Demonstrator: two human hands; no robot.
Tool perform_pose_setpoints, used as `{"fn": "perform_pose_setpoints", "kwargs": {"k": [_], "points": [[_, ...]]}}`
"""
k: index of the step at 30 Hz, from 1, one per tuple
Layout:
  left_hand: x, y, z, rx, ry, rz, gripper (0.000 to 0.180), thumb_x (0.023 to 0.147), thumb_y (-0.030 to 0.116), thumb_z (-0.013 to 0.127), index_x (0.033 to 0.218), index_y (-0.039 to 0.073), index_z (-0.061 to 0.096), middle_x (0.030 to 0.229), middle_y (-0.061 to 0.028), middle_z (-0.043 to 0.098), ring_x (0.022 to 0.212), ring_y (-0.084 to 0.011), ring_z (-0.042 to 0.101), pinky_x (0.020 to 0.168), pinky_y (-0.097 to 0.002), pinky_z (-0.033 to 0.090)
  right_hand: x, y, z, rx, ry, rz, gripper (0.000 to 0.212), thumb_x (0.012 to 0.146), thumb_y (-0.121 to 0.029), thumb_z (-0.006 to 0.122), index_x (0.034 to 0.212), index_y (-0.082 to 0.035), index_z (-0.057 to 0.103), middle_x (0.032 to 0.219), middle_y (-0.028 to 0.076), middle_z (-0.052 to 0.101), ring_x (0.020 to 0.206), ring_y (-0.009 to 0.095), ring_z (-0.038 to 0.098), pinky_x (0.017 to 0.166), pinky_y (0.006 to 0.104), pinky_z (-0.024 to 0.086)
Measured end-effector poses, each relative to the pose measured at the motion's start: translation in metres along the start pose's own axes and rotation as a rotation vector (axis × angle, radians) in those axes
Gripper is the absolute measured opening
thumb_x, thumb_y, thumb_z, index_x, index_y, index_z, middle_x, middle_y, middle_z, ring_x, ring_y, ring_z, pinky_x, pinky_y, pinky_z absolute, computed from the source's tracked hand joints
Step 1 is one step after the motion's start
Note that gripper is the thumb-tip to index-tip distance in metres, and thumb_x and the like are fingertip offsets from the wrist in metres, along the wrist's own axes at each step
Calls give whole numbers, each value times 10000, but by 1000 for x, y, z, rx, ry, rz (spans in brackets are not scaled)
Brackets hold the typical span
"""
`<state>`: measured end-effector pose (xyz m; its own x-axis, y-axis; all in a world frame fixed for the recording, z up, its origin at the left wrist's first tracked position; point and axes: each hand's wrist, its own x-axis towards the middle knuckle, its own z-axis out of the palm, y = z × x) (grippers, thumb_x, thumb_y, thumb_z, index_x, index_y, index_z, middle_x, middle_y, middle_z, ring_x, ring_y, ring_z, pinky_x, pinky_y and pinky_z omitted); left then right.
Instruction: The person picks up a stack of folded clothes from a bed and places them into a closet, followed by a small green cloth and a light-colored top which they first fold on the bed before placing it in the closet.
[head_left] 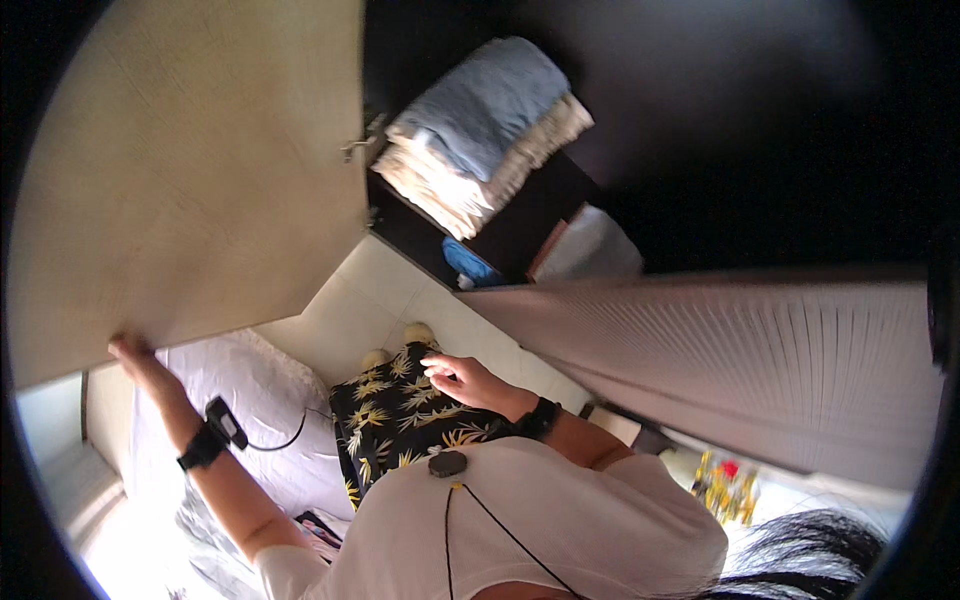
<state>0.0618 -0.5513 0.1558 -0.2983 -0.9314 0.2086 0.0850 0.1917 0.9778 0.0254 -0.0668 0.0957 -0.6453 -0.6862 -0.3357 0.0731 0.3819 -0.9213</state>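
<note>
My left hand (146,366) is at the edge of a pale wooden cabinet door (200,170), which stands swung out at the left. Its fingers close on that edge and are partly blurred. My right hand (464,382) hangs in front of my black patterned skirt (395,405), holding nothing, with the fingers loosely bent and apart. Inside the dark cabinet, a folded grey-blue cloth (485,100) lies on folded cream cloths (440,185) on a shelf. Neither hand touches this stack.
A blue item (468,262) and a whitish bundle (590,245) sit lower in the cabinet. A ribbed brownish-pink panel (740,365) stretches along the right. Behind my left arm are pale lilac cushions or bedding (240,390). Light floor tiles (370,290) show below.
</note>
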Motion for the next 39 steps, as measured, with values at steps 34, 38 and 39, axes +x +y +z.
{"fn": "perform_pose_setpoints", "kwargs": {"k": [34,38,39], "points": [[-512,-181,-401,-1418,1880,-321,448,891,239,229,1278,29,310,1339,-100,327,1230,-254,324,976,-391,272,28,-114,435,-840,-1489,-703,317,790,-82,542,1101,-25,526,1072,148,563,1035,266,512,874,332,399],[-502,-213,-418,-1549,1930,-206,485,885,298,203,1285,45,310,1356,-70,305,1249,-241,284,996,-408,233,-30,-119,551,-812,-1635,-1019,342,758,-71,557,1099,-50,534,1125,147,528,1117,318,427,910,363,364],[-495,-213,-420,-1548,1922,-197,494,881,311,195,1286,54,312,1355,-64,308,1249,-240,282,1000,-411,226,-44,-116,573,-789,-1687,-1008,356,750,-76,566,1105,-69,536,1144,145,515,1117,324,426,910,371,362]]}}
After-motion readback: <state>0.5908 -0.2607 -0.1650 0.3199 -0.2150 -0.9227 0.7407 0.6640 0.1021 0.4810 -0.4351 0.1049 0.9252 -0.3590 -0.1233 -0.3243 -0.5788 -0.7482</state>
